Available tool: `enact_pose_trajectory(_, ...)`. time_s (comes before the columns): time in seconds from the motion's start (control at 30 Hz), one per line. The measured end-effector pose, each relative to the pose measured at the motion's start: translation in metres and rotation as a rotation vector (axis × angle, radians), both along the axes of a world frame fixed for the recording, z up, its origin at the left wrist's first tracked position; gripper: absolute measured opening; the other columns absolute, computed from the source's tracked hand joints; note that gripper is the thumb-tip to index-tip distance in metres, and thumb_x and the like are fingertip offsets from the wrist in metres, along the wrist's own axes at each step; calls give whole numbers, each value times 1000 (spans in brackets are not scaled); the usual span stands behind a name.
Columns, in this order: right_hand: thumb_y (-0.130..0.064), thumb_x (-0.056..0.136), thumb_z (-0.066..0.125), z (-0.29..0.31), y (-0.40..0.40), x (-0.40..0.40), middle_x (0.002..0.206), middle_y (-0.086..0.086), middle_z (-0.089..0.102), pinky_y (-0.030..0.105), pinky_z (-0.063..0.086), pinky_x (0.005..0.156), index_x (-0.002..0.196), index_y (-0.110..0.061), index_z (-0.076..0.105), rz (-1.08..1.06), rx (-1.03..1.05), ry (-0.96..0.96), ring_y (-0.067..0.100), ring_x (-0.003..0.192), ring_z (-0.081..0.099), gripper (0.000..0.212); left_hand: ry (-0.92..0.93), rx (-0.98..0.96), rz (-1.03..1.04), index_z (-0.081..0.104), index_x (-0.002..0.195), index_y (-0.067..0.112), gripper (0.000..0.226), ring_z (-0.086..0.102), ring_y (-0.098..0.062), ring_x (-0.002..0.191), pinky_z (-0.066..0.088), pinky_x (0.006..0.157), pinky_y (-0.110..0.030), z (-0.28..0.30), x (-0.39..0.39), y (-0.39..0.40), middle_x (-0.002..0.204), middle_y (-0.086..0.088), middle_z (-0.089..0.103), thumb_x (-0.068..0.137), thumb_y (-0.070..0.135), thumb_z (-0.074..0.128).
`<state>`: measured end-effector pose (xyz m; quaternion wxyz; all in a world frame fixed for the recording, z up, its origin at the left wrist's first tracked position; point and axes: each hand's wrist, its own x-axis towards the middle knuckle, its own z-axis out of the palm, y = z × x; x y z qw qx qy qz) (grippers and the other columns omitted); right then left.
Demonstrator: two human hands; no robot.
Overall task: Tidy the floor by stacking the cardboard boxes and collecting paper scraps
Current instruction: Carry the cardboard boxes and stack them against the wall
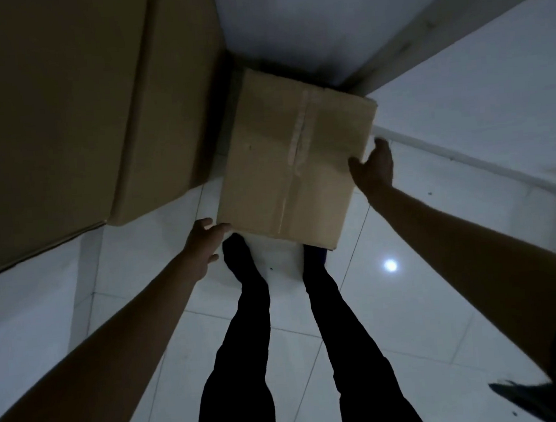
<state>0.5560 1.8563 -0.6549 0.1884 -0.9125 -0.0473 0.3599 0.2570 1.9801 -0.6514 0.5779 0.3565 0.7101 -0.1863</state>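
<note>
A taped brown cardboard box [296, 162] sits in the middle of the view, in the corner by the wall, raised above my feet; what carries it is hidden. My right hand [371, 167] grips its right edge, thumb on the top face and fingers down the side. My left hand [206, 246] reaches to the box's near-left corner, its straight fingers touching the edge without curling round it. No paper scraps show clearly in this dim view.
Two large cardboard boxes [62, 111] stand against each other on the left, close beside the small box. My legs [254, 346] stand on the white tiled floor [426, 299]. A pale wall [322, 24] rises behind. A dark object [520, 395] lies at lower right.
</note>
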Motion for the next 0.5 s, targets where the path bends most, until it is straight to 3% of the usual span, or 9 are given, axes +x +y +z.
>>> enact_pose_trajectory(0.1, -18, 92, 65, -13, -26, -14, 151, 14, 37, 27, 34, 95, 155, -10, 14, -179, -48, 210, 31, 136, 39, 82, 34, -49, 54, 19, 154, 26, 81, 44, -25, 126, 50, 94, -42, -10, -1, -5, 152, -7, 35, 89, 33, 68)
enact_pose_trajectory(0.17, -16, 92, 65, -26, -41, -20, 153, 12, 37, 29, 37, 99, 157, -14, 12, -205, -19, 307, 30, 136, 41, 84, 10, -86, 103, 13, 154, 32, 86, 43, -30, 131, 51, 91, -43, -18, -2, -8, 153, -8, 35, 89, 32, 69)
enact_pose_trajectory(0.33, -10, 90, 64, -57, -55, -24, 135, 1, 53, 40, 49, 100, 148, -21, 37, -222, 124, 406, 28, 122, 55, 64, -79, -137, 219, 23, 152, 33, 73, 52, -27, 122, 53, 90, -42, -42, 1, -15, 144, -9, 46, 93, 28, 65)
enact_pose_trajectory(0.5, -11, 89, 64, -64, -45, -38, 136, 2, 52, 44, 50, 101, 147, -24, 37, -187, 133, 409, 27, 118, 55, 66, -61, -80, 305, 24, 145, 29, 69, 57, -27, 114, 54, 90, -42, -49, -7, -17, 124, -12, 54, 92, 19, 66)
